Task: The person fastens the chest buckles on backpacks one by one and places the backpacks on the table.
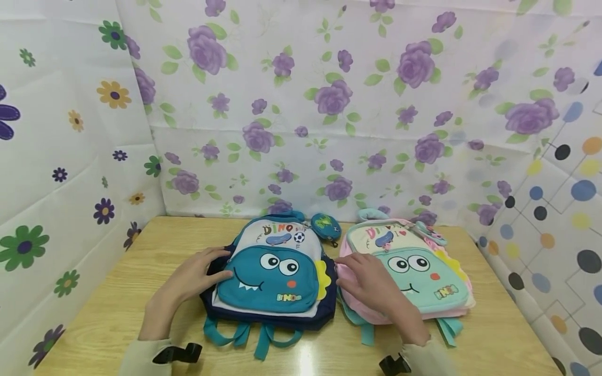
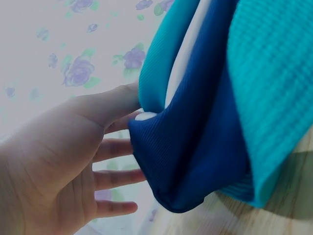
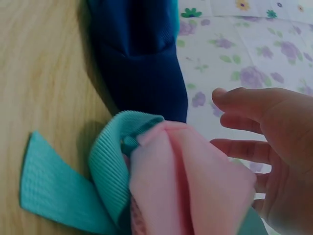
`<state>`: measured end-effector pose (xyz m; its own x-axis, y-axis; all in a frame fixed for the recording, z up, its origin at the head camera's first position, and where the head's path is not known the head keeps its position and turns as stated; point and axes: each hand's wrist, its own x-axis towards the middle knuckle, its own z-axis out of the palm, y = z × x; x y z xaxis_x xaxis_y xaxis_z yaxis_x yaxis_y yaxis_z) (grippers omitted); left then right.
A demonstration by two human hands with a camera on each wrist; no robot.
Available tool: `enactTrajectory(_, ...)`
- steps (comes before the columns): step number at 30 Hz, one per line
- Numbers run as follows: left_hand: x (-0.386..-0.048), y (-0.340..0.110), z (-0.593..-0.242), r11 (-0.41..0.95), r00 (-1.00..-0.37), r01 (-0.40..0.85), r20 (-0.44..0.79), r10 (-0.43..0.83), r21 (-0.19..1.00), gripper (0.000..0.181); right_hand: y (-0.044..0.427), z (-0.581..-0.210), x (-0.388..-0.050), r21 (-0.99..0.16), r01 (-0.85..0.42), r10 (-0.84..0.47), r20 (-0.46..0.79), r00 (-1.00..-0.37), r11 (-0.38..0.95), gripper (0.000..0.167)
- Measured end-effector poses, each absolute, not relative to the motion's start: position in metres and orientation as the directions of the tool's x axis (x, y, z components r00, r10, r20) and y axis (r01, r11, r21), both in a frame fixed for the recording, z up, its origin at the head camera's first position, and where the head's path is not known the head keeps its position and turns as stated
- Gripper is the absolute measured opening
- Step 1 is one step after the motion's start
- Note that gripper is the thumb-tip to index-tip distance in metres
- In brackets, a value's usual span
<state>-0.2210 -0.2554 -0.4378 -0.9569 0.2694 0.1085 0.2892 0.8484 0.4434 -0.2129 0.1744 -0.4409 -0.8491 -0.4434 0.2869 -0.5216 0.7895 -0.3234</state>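
Note:
A blue dinosaur backpack (image 1: 282, 277) lies face up on the table, its straps toward the front. My left hand (image 1: 197, 277) touches its left side, thumb on the front pocket. In the left wrist view the left hand (image 2: 73, 147) has straight, spread fingers along the navy side panel (image 2: 190, 142). A pink and mint dinosaur backpack (image 1: 428, 277) lies to the right. Over its left edge is my right hand (image 1: 369, 282), fingertips near the blue backpack's right side. The right wrist view shows the right hand (image 3: 274, 132) with loosely extended fingers, gripping nothing, beside pink fabric (image 3: 190, 176).
A round blue pouch (image 1: 325, 227) lies at the blue backpack's upper right. A small pastel charm (image 1: 430, 233) sits on the pink one's top. The wooden table (image 1: 141, 261) meets a floral curtain (image 1: 291, 104) behind, with patterned sheets on both sides.

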Motion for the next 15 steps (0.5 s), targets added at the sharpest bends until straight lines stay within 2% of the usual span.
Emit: enactTrajectory(15, -0.2247, -0.2632, -0.4403, 0.863, -0.971, 0.226, 0.04, 0.234, 0.452, 0.071, 0.1639, -0.4494, -0.2116, -0.309, -0.567, -0.493, 0.29, -0.82, 0.763, 0.044)
